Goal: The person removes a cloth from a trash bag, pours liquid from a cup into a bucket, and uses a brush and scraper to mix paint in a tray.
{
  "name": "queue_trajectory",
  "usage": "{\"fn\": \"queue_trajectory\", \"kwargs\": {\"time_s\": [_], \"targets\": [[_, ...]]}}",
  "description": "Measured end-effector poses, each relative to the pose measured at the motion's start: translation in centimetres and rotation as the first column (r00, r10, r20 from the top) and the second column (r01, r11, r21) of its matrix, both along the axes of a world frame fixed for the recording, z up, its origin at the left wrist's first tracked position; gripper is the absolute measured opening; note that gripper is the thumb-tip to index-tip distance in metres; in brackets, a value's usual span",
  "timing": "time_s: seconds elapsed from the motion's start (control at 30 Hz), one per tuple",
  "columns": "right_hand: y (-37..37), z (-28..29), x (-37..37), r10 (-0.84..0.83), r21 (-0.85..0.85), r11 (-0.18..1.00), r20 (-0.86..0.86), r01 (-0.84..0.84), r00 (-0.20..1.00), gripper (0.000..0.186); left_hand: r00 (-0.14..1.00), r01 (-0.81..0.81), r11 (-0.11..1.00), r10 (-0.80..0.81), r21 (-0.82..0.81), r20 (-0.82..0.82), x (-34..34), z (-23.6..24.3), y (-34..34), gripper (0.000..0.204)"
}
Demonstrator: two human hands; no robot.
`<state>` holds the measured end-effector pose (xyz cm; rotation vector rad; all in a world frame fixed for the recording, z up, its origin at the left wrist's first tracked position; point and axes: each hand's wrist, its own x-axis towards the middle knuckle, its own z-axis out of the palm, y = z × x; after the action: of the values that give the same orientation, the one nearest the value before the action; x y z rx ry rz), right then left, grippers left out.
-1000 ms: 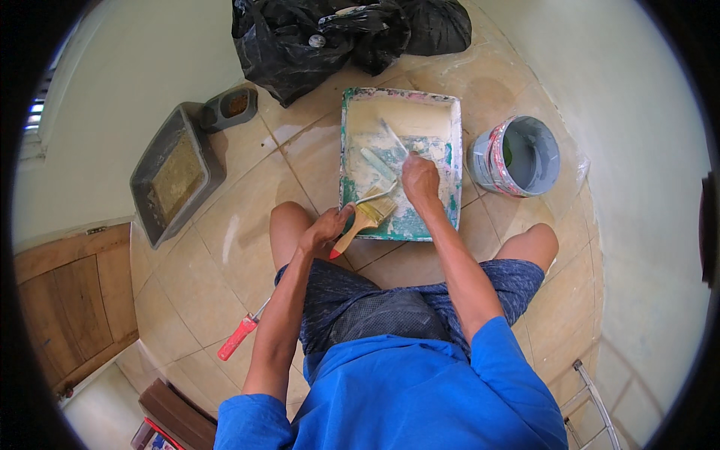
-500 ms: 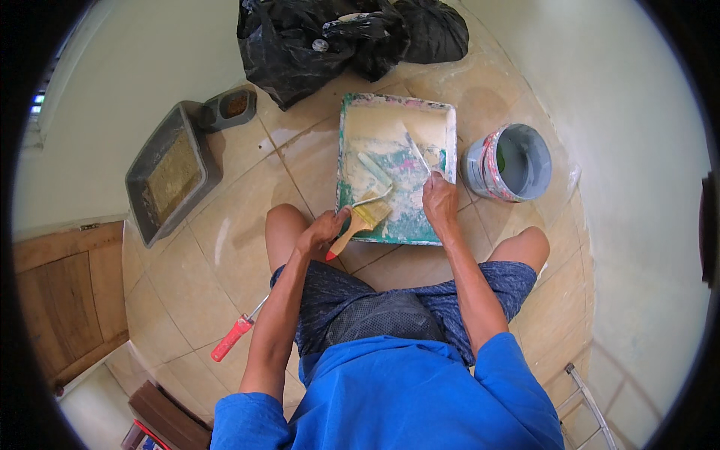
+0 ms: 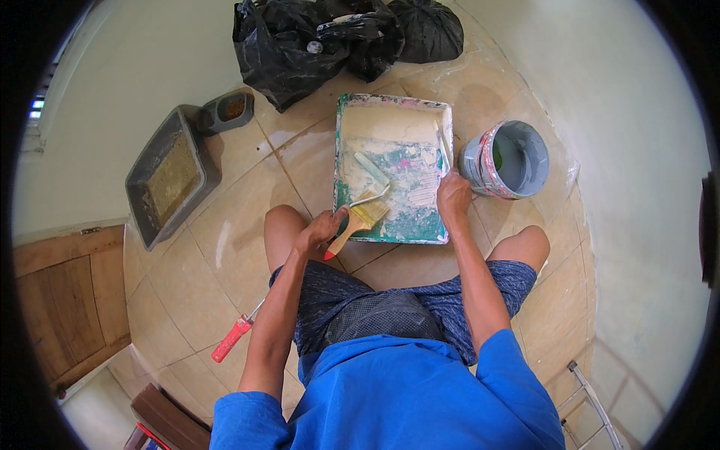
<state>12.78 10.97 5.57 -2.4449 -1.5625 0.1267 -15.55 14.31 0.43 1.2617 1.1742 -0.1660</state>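
My left hand (image 3: 325, 229) is closed around the bent wire of a paint roller (image 3: 373, 169). Its pale roller end lies over the paint tray, and its red handle (image 3: 232, 340) sticks out past my left forearm. A flat paintbrush (image 3: 355, 227) with a wooden, red-tipped handle rests across the tray's near left edge, beside that hand. My right hand (image 3: 454, 199) grips a thin pale flat tool (image 3: 445, 145) of a kind I cannot make out, held along the tray's right rim. Cream paint pools at the far end of the tray (image 3: 390, 231); the rest is smeared white and green.
Right of the tray stands a paint-streaked bucket (image 3: 541, 161) holding something green. Black plastic bags (image 3: 289, 60) sit beyond it, against the wall. To the left are a grey litter tray (image 3: 139, 196) and a double pet bowl (image 3: 234, 109). A metal ladder (image 3: 594, 401) is at lower right.
My right hand has moved right with the thin flat tool, from over the tray's middle to its right rim. Fresh streaks show in the smeared paint. My left hand stays on the roller.
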Motion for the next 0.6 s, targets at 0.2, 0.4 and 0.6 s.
{"fn": "queue_trajectory", "kwargs": {"time_s": [0.2,0.4,0.6], "targets": [[-0.3,1.7,-0.9,0.059,-0.005,0.998,-0.026,-0.059,0.998,0.022,0.999,-0.004,0.997,0.001,-0.077,-0.040,0.5,3.2,0.6,0.077],[-0.8,0.3,0.4,0.116,0.033,0.993,-0.042,-0.114,0.992,0.021,1.000,0.006,1.000,-0.005,-0.028,0.005,0.2,1.8,0.3,0.078],[0.0,1.0,0.4,-0.014,0.036,0.999,-0.018,0.014,1.000,0.020,0.999,0.029,0.996,-0.033,-0.079,-0.041,0.6,3.8,0.9,0.079]]}}
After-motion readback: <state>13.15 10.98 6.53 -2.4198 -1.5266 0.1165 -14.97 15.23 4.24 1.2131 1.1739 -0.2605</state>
